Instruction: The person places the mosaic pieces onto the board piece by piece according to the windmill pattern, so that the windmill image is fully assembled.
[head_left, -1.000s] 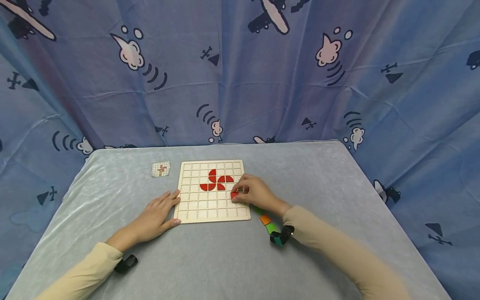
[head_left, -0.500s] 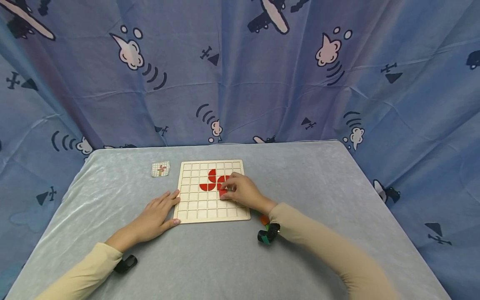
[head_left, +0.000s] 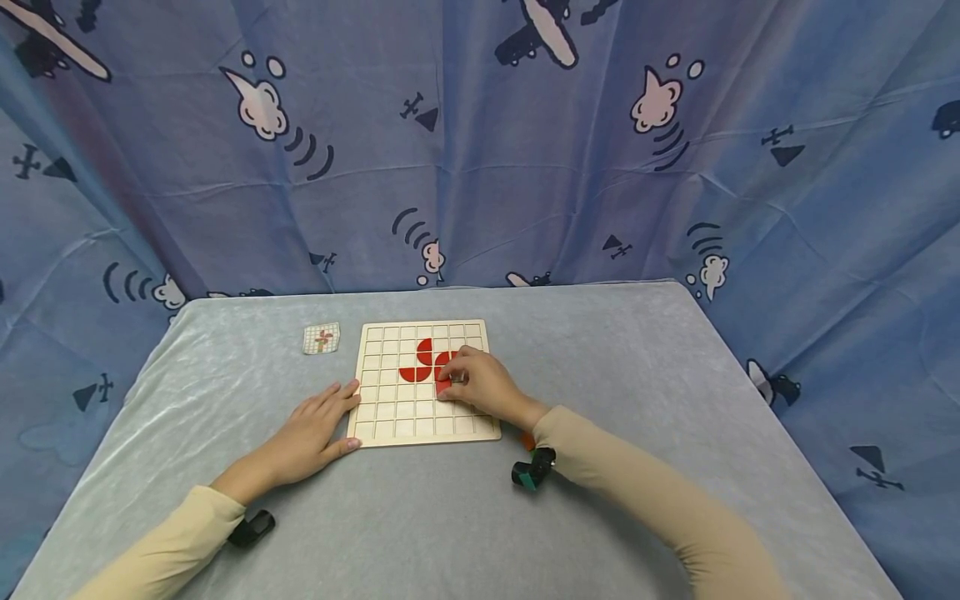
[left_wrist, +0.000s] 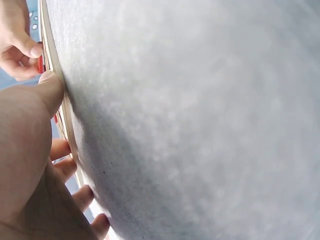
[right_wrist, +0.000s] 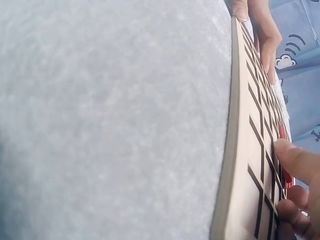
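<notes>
A pale wooden grid board [head_left: 390, 410] lies on the cloth, with several red quarter-circle tiles [head_left: 416, 374] set in its upper middle squares. My left hand [head_left: 303, 437] rests against the board's left edge, fingers spread. In the left wrist view its thumb and fingertips [left_wrist: 82, 196] touch the board's rim. Over the board, my right hand [head_left: 487, 383] pinches a red tile [head_left: 443, 389] between thumb and fingers, just below the red pattern. Part of that pattern is hidden by the right hand. The right wrist view shows the right thumb [right_wrist: 285, 150] close over the grid, beside red tiles.
A small pattern card [head_left: 322, 338] lies left of the board's top corner. Beneath the right forearm, an orange tile [head_left: 528, 442] peeks out beside the board's lower right corner. Grey cloth [head_left: 405, 525] covers the table, and a blue printed curtain [head_left: 480, 200] hangs behind.
My right hand has moved left across the board with the red tile, to just below the red pattern; over the last half second it barely shifted. The left hand has stayed still.
</notes>
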